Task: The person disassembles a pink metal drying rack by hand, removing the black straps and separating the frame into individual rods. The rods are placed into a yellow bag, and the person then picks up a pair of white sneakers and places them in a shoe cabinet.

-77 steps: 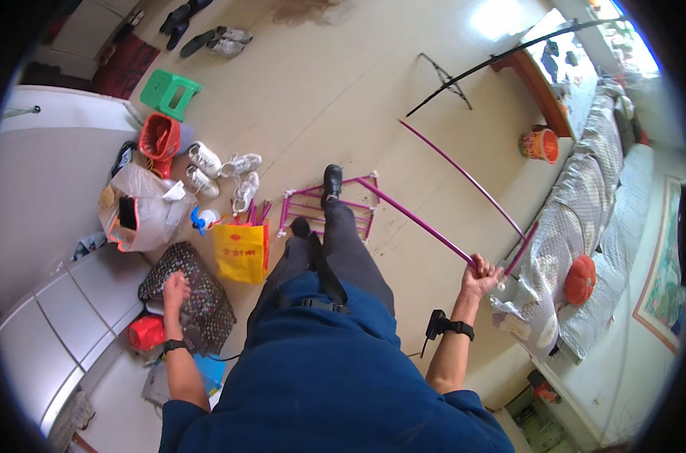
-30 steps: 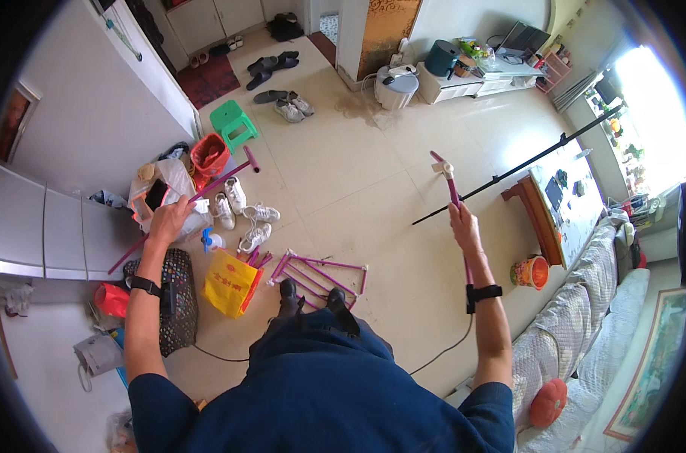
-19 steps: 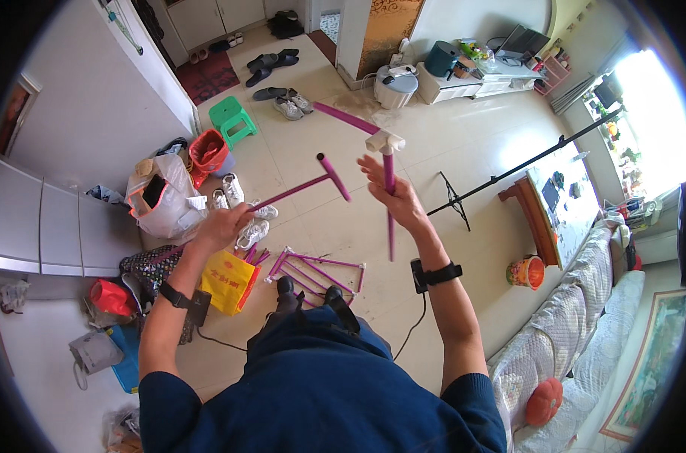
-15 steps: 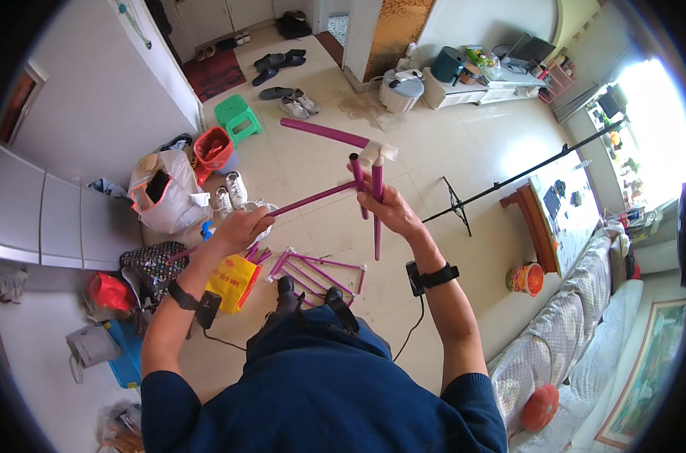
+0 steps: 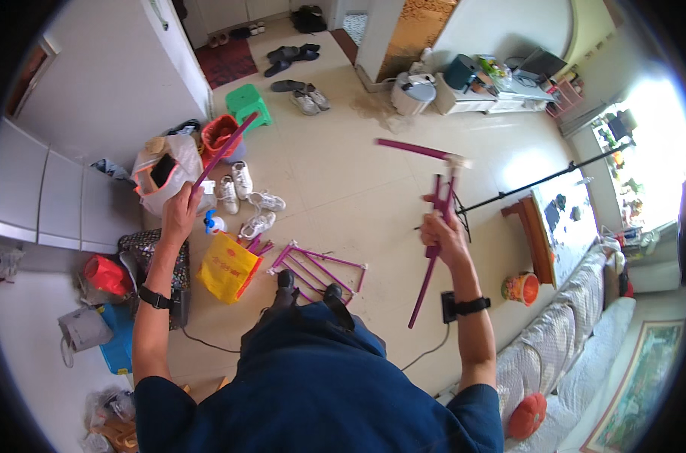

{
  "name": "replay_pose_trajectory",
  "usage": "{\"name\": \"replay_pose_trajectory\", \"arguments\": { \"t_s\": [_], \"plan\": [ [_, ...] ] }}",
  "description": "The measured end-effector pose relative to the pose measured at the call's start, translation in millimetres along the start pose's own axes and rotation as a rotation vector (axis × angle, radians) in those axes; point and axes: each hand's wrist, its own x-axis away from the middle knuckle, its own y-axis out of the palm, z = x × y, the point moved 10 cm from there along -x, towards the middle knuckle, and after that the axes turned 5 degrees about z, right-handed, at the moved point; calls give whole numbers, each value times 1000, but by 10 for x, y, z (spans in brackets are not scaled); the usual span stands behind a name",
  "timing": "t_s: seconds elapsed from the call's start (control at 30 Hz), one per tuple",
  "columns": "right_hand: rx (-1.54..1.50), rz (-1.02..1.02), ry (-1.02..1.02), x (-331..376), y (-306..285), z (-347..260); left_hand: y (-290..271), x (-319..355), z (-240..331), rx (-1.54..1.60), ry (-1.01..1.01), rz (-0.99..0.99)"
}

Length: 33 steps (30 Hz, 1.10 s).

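Observation:
My left hand (image 5: 178, 217) is closed around one end of a loose purple tube (image 5: 226, 151), which slants up and away to the right. Well apart on the other side, my right hand (image 5: 444, 235) grips several purple tubes (image 5: 413, 149), at least two of them meeting at a white corner connector (image 5: 458, 161). One tube of that bundle juts left from the connector; another points down past my palm. By my feet on the floor lies a flat frame of purple tubes (image 5: 329, 257) with white corner joints. More short purple tubes show beside the yellow bag (image 5: 230, 269).
White sneakers (image 5: 242, 180) and a red bucket (image 5: 221, 136) stand at left, near a green stool (image 5: 246, 102). A black stand pole (image 5: 528, 185) crosses the right side, by a table (image 5: 539, 238). An orange-patterned bucket (image 5: 520, 289) stands near the covered sofa (image 5: 554, 340).
My hands have moved apart: the left one leftward with its tube, now swung upward, the right one rightward and lower with the connected tubes. The left tube no longer meets the right bundle.

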Motion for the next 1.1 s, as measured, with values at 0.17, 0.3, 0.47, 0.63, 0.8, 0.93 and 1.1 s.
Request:
{"name": "replay_pose_trajectory", "arguments": {
  "t_s": [0.17,0.3,0.47,0.63,0.8,0.93,1.1],
  "plan": [
    [111,-463,139,130,987,426,348,-349,1014,717,34,-76],
    [435,-495,129,223,1346,395,663,-301,1686,826,89,-563],
    [700,-426,161,411,1354,598,536,112,1485,1053,-220,-779],
    [851,-174,-127,383,1360,613,253,96,1292,869,-104,-363],
    [991,-52,-269,252,1509,616,367,249,1065,887,-272,-262],
    [973,-4,-280,155,1623,783,413,306,901,840,-326,-216],
    [917,58,-352,93,1601,843,488,265,889,815,-328,-155]
  ]
}}
